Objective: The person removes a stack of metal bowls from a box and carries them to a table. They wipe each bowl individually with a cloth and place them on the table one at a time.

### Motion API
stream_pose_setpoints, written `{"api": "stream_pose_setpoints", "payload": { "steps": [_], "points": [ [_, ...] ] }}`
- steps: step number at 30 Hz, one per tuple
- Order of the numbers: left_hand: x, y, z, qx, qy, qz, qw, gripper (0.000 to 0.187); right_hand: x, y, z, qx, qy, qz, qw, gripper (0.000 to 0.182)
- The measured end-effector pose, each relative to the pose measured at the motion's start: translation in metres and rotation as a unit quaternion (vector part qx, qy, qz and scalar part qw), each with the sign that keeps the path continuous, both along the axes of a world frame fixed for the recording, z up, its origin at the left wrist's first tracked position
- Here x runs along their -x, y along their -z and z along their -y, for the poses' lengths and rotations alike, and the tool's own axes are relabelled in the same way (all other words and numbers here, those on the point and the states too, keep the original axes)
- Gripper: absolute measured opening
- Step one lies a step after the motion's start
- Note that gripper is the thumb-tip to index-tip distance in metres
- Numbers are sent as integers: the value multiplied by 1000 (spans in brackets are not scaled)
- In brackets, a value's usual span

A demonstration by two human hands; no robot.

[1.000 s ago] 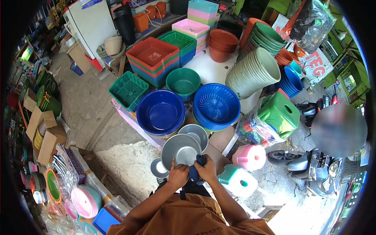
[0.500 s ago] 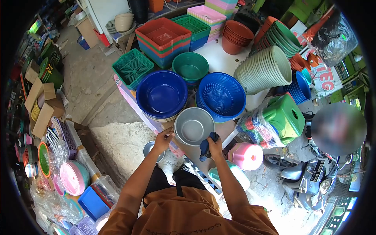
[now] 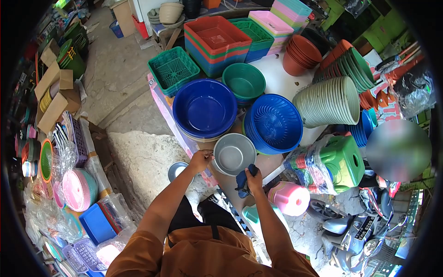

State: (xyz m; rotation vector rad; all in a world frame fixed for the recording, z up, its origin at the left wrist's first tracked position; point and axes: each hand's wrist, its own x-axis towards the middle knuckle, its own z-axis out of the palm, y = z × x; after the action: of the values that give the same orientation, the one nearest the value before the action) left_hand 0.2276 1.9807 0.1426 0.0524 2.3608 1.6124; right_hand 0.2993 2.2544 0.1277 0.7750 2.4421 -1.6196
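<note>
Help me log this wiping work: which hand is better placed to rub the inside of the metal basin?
Right, likely. The right hand already grips the dark blue cloth at the metal basin near rim, while the left hand is busy pinching the opposite rim.

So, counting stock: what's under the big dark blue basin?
Under the blue basin, pale rims of more stacked basins show; their number and the table beneath are hidden.

1 steel basin (image 3: 234,153), 1 blue cloth (image 3: 241,177), 2 hands, 1 green stool (image 3: 344,162), 1 pink stool (image 3: 290,198).
</note>
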Motion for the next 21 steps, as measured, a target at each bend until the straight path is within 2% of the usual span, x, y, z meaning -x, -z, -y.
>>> {"api": "stream_pose_setpoints", "payload": {
  "steps": [3,6,8,12,15,21],
  "points": [
    [3,-11,1,3,1,38,999,33,-2,1,3,24,8,4,1000,45],
    [5,-9,-1,14,6,40,999,32,-2,3,1,18,5,11,1000,46],
    [5,-4,0,12,11,48,999,30,-2,0,2,-35,-11,32,999,46],
    [4,9,1,-10,-2,59,998,29,-1,-2,4,-9,-10,36,999,45],
    [6,10,3,2,1,66,998,29,-2,11,1,-5,8,43,999,46],
    [-3,25,14,-30,-9,65,997,30,-17,1,6,16,61,58,996,45]
  ]
}}
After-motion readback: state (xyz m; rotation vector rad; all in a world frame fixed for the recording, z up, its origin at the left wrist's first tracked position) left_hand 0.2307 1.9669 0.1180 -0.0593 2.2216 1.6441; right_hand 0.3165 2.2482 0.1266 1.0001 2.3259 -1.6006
